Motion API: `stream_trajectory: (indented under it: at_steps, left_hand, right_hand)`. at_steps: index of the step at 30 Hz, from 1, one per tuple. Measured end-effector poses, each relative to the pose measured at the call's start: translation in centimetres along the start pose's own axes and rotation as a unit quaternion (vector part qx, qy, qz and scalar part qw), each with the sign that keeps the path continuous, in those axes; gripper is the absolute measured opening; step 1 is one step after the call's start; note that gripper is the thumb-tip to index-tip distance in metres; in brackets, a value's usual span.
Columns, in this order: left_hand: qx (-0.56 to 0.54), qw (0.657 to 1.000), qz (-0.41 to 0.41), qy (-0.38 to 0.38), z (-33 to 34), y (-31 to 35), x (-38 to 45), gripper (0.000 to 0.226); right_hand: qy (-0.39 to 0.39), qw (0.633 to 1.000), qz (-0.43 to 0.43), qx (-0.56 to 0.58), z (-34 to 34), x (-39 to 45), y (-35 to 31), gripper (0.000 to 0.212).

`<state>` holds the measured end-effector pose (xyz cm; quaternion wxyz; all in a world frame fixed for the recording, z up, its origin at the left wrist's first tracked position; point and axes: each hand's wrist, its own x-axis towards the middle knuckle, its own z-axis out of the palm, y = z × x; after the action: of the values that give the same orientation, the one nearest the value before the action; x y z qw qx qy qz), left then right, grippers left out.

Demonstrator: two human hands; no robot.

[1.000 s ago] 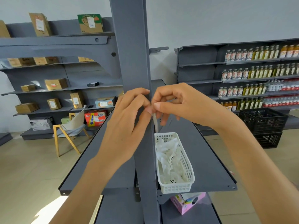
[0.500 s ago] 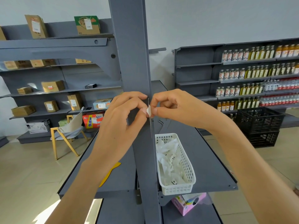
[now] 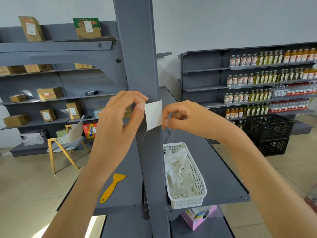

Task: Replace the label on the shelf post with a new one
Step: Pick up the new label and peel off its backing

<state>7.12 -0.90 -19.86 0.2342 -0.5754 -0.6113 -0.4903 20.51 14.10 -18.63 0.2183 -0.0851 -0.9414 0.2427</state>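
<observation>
A grey shelf post point(image 3: 137, 48) rises straight ahead. In front of it, at chest height, I hold a small white label point(image 3: 153, 115) between both hands. My left hand point(image 3: 118, 121) pinches its upper left corner with thumb and forefinger. My right hand point(image 3: 187, 117) pinches its right edge. The label is partly split into two layers, with a thin strip trailing down toward the post. No label shows on the visible face of the post.
A white plastic basket point(image 3: 193, 201) of crumpled white label scraps sits on the grey shelf point(image 3: 219, 177) right of the post. A yellow scraper point(image 3: 112, 187) lies on the shelf to the left. A pink tissue box point(image 3: 199, 217) rests below. Black crates point(image 3: 269, 133) stand at right.
The label, seen edge-on before, now faces me and is spread wider between my hands. My hands have drawn apart, and the view has shifted so the yellow scraper shows.
</observation>
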Motion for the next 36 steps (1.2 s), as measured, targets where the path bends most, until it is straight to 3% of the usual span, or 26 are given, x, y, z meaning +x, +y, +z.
stream_trajectory:
  at_steps: [10, 16, 27, 36]
  left_hand:
    - [0.013, 1.000, 0.008, 0.006, -0.3, 0.4, 1.1, 0.022]
    - [0.079, 0.996, 0.040, 0.012, 0.4, 1.5, 1.9, 0.021]
    - [0.138, 0.989, 0.048, 0.024, 0.6, 1.4, 2.9, 0.023]
    - [0.108, 0.993, 0.035, 0.016, 0.6, 1.0, 2.4, 0.023]
  right_hand:
    - [-0.021, 0.999, 0.035, 0.017, 1.2, 0.7, 2.1, 0.012]
    - [-0.067, 0.992, 0.096, 0.045, 2.2, 1.5, 4.1, 0.011]
    - [-0.112, 0.959, 0.253, -0.054, 5.6, 1.4, 11.7, 0.019]
    - [-0.159, 0.944, 0.281, -0.066, 7.7, 0.9, 13.1, 0.021]
